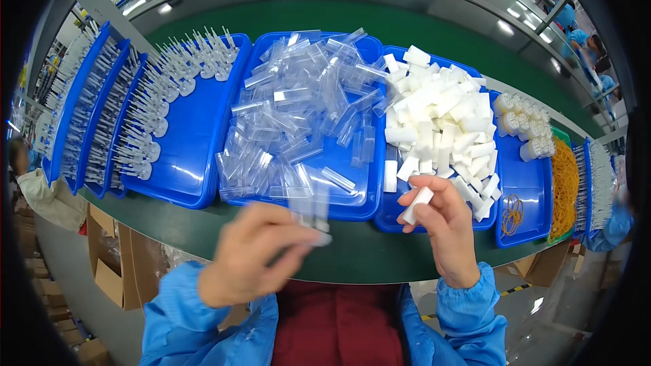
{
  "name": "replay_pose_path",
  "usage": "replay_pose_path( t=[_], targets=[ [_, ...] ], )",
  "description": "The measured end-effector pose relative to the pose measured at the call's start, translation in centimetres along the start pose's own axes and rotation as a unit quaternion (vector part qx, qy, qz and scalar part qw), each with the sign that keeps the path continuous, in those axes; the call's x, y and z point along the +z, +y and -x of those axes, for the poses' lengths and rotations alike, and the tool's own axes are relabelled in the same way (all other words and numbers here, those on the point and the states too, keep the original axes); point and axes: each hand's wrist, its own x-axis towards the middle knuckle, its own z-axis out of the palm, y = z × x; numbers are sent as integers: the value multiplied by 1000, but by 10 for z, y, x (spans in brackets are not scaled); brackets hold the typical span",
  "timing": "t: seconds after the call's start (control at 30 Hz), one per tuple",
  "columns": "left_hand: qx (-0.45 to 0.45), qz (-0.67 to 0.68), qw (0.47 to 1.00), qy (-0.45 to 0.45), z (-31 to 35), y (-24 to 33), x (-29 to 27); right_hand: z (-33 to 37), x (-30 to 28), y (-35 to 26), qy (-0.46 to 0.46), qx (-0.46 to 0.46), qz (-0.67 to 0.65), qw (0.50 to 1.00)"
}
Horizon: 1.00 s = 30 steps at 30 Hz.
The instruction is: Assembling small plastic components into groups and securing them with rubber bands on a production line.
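My left hand [254, 251] is blurred by motion over the near edge of the clear-sleeve tray. Its fingers pinch a clear plastic sleeve [313, 205], smeared and standing roughly upright. In my right hand [444, 224], thumb and fingers grip a small white foam block [418, 205], tilted, in front of the foam tray. A heap of clear plastic sleeves [291, 115] fills much of a blue tray [346, 209]. To its right, many white foam blocks [441, 108] are piled in another blue tray [393, 220].
At left, a blue tray [193, 132] holds rows of white stemmed parts [146, 115]; similar trays stand beyond it. On the right are clear round parts [522, 122], rubber bands [513, 215] and a green tray of yellow bands [564, 183]. A green conveyor [325, 10] runs behind.
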Motion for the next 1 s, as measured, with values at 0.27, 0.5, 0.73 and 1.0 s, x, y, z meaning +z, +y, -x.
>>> replay_pose_path(
  t=[0.27,0.5,0.73,1.0],
  targets=[
    [-85,195,977,-11,-3,10,78,20,17,4,-33,2,-111,993],
    [-72,179,980,-51,-3,14,92,25,19,19,-18,-64,-15,998],
    [57,21,997,-40,-3,13,92,20,11,25,-31,-58,51,997],
    [52,34,996,-57,1,7,84,17,-6,17,-7,-87,94,992]
  ],
)
